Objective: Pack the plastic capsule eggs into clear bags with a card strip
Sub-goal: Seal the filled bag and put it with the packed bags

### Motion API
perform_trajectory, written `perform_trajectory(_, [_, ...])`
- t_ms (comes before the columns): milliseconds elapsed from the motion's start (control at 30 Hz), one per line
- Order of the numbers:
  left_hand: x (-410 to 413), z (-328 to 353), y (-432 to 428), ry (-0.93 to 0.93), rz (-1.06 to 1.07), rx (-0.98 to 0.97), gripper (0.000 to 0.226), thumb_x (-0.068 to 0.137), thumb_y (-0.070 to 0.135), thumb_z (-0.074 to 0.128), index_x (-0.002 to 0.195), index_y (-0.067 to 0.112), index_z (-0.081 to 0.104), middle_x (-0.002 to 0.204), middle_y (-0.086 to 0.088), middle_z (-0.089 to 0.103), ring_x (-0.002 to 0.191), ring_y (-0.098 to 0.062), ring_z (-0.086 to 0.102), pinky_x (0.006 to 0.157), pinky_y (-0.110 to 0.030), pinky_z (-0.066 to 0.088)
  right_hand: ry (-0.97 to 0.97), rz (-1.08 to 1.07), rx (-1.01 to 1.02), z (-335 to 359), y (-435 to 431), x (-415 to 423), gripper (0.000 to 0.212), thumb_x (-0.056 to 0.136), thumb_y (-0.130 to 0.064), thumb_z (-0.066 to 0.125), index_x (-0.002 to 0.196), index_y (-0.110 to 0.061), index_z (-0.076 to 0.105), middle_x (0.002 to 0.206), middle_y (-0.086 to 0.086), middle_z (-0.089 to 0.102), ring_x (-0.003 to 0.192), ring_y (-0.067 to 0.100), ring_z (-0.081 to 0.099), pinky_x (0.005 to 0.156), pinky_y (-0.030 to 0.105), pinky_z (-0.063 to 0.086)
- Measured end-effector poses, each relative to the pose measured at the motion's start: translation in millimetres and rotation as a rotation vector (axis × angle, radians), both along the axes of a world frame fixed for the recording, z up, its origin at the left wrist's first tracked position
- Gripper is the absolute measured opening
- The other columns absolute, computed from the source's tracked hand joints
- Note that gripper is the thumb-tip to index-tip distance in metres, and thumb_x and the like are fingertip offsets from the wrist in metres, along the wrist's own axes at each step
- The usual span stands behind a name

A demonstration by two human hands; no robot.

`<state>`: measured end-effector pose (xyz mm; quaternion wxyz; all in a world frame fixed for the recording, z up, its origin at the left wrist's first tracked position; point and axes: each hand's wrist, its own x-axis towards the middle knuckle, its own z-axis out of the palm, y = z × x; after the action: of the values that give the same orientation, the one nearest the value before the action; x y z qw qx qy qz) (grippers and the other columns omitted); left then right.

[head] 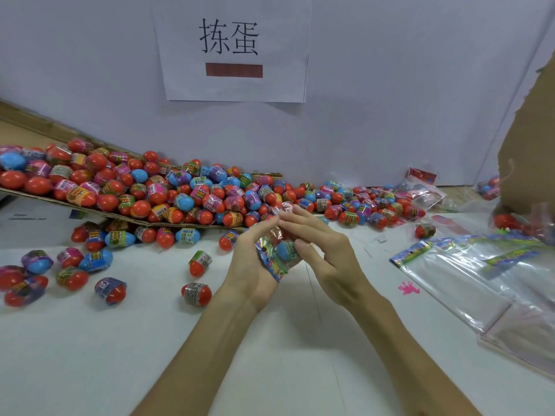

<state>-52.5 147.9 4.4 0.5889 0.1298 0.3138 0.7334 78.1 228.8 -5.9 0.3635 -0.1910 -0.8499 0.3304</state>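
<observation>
White table [270, 364] under me, pale wall [390, 109] straight ahead with a paper sign [231, 85] stuck on it. Left side, a cardboard sheet [36, 127] slopes down along the wall, and the heap of capsule eggs [180, 193] spills off it and runs on to the right along the foot of the wall. More loose eggs [72, 262] lie scattered on the table at my left, two near my left wrist.

Both hands are up over the middle of the table. My left hand [250, 268] is wrapped round the clear bag [274, 250], its card strip [271, 265] against my palm, a blue egg [285, 250] inside. My right hand [327, 253] pinches the same bag: thumb on its side, fingers laid along the top.

Right edge: a stack of flat bags [480, 283] fanned out, a pink splat [408, 288] just beside it, and a cardboard box [528, 163] standing behind. Bare tabletop shows round my forearms, between the scattered eggs and the stack.
</observation>
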Motion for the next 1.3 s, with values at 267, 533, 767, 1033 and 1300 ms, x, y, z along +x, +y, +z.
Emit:
perform_trajectory(267, [-5,-4,1,0.004,0.091,-0.137,0.04,0.092,0.04,0.07,0.122,0.013,0.074,0.116,-0.015,0.077,0.103,-0.03,0.076,0.093,-0.044,0.059,-0.225,-0.039,0.211,0,-15,-10,0.053,0.105,-0.048,0.02,0.143,-0.039,0.055,0.156,-0.028,0.038,0.152,-0.005,0.009,0.117,0.02,0.004])
perform_trajectory(533, [-18,-4,-2,-0.129,0.084,-0.229,0.043,0.101,0.048,0.058,0.13,0.018,0.072,0.119,-0.011,0.076,0.109,-0.029,0.075,0.094,-0.04,0.061,-0.231,-0.088,0.598,-9,-21,-18,0.04,0.105,-0.033,0.045,0.144,-0.033,0.057,0.164,-0.013,0.031,0.157,0.014,0.009,0.12,0.026,0.009])
perform_trajectory(767, [-35,-3,-7,-0.272,0.205,-0.274,0.037,0.101,0.043,0.059,0.128,0.02,0.071,0.116,-0.012,0.077,0.109,-0.03,0.071,0.083,-0.043,0.063,-0.253,-0.054,0.707,-14,-29,-22,0.047,0.107,-0.025,0.045,0.154,-0.029,0.042,0.167,-0.005,0.025,0.157,0.022,0.009,0.123,0.04,0.017])
perform_trajectory(1033, [-38,0,-9,-0.391,0.396,-0.19,0.036,0.105,0.035,0.054,0.135,0.019,0.065,0.121,-0.01,0.073,0.106,-0.026,0.07,0.083,-0.033,0.062,-0.339,0.002,0.734,-19,-30,-24,0.055,0.105,-0.02,0.039,0.159,-0.018,0.031,0.169,-0.006,0.017,0.158,0.018,0.003,0.126,0.037,0.012])
perform_trajectory(1300, [-25,7,-3,-0.328,0.405,-0.086,0.048,0.103,0.047,0.057,0.14,0.017,0.062,0.13,-0.014,0.07,0.115,-0.031,0.069,0.09,-0.04,0.06,-0.016,-0.066,-0.217,-13,-24,-20,0.024,0.094,-0.047,0.056,0.096,-0.028,0.07,0.085,-0.01,0.07,0.076,0.011,0.063,0.072,0.041,0.056])
